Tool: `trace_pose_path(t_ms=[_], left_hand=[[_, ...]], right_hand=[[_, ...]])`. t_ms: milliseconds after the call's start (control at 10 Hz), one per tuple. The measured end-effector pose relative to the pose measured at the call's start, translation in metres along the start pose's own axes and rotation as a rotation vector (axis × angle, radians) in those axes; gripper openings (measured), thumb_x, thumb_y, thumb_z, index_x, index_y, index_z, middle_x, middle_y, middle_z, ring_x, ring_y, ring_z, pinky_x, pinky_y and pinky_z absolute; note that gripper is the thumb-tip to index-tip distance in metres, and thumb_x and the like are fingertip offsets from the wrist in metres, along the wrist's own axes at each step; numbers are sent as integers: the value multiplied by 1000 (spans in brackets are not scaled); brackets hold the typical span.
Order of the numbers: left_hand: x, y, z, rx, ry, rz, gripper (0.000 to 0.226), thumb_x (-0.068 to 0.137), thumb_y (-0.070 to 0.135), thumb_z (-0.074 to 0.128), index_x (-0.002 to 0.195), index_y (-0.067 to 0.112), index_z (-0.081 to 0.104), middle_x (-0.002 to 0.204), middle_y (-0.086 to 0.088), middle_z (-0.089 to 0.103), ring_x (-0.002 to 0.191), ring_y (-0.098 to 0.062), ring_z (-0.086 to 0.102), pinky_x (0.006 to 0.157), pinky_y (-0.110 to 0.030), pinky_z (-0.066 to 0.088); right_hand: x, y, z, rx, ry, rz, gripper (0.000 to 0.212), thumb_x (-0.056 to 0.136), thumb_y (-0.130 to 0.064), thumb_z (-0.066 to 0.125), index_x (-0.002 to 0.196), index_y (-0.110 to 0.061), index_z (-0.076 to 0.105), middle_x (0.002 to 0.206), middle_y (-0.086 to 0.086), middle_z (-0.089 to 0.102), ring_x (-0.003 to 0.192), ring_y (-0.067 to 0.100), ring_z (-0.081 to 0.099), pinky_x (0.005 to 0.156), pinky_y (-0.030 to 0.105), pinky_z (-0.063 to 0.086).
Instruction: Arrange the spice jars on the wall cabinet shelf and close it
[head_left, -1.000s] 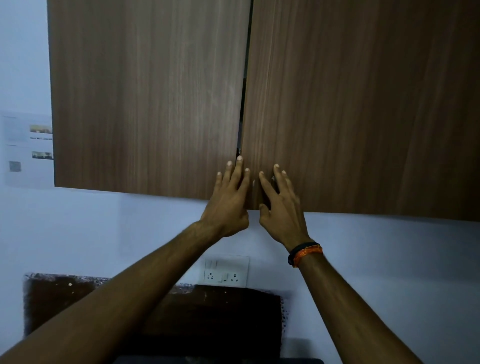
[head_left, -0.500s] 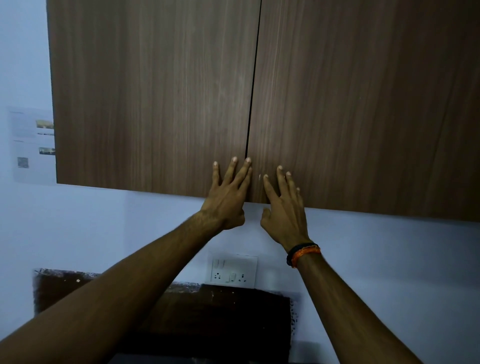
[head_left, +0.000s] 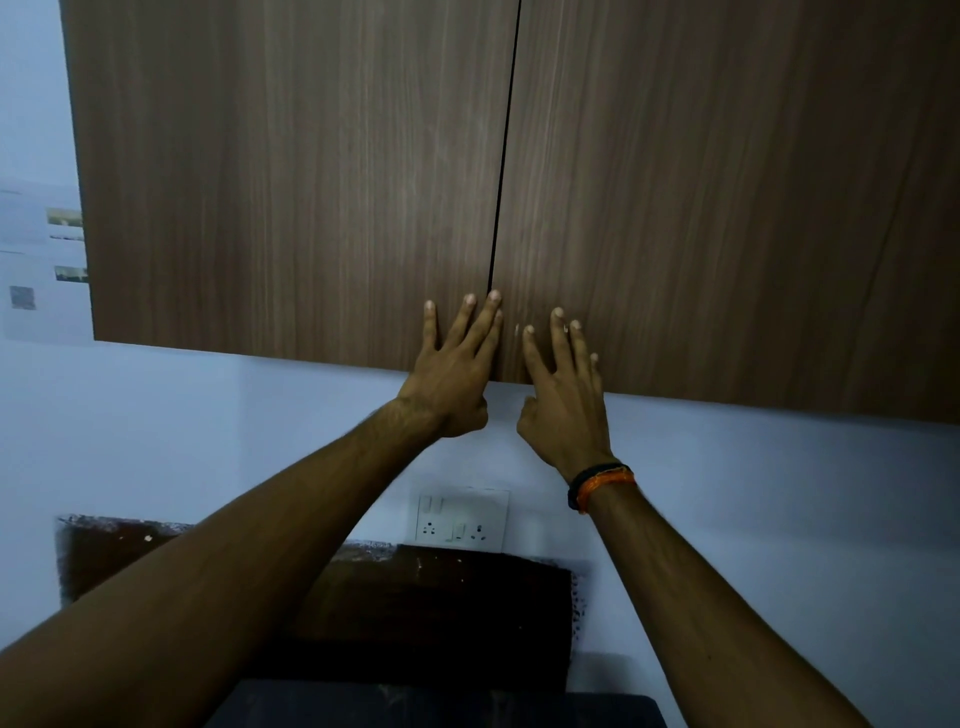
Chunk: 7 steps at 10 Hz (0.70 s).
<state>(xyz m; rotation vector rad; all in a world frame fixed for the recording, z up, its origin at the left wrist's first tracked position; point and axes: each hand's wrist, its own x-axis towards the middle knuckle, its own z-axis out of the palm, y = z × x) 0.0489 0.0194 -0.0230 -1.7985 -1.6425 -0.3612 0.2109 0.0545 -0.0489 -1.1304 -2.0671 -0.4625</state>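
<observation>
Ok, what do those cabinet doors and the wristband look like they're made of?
Cabinet doors: probably laminate or veneer in matte brown wood grain, with straight vertical streaks and little glare. Wristband by the right hand: seemingly orange and black thread or cord, too small to confirm.

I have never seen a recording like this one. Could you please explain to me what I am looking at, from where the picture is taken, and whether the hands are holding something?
There is no machine here: a person wears one camera on the head, looking forward and up at a wooden wall cabinet. The two bare arms reach up from the bottom of the picture. The left hand lies flat with spread fingers on the left door, near its lower edge. The right hand, with an orange and black wristband, lies flat on the right door. Neither hand holds anything. Only a thin dark gap shows between the doors, so the cabinet looks closed and the spice jars cannot be seen. Below, on the pale wall, is a white socket panel.
</observation>
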Motion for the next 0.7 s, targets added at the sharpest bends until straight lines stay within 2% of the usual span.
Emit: trace_pose_path(t_ms=[300,400,600,700], left_hand=[[-1,1,-27,-57,-169,-2,107,88,39,63,158,10,-14,164,-9,-28,151,-33,-24,119,-66,-6],[-4,3,-33,-108,-197,-13,108,89,37,64,158,13,-14,164,-7,-27,150,-35,-24,119,-66,-5],[-10,0,-42,-113,-170,15,103,91,35,63,159,18,-12,165,-8,-25,150,-38,-22,120,-65,-5],[-8,-5,-46,-78,-158,25,100,91,37,61,159,18,-10,165,-9,-23,151,-39,-21,119,-66,-4]], right_hand=[[-2,2,-24,-6,-109,-7,91,90,-13,61,162,-23,6,169,6,-13,156,29,-7,123,55,18],[-10,-2,-36,60,-132,11,89,91,-14,62,162,-21,9,170,8,-6,156,32,6,123,53,22],[-36,-16,-70,246,-55,19,68,95,-17,62,156,-15,33,165,8,25,148,30,29,121,44,31],[-53,-19,-97,313,36,13,62,95,-18,63,153,-14,41,159,4,36,144,23,36,117,34,32]])
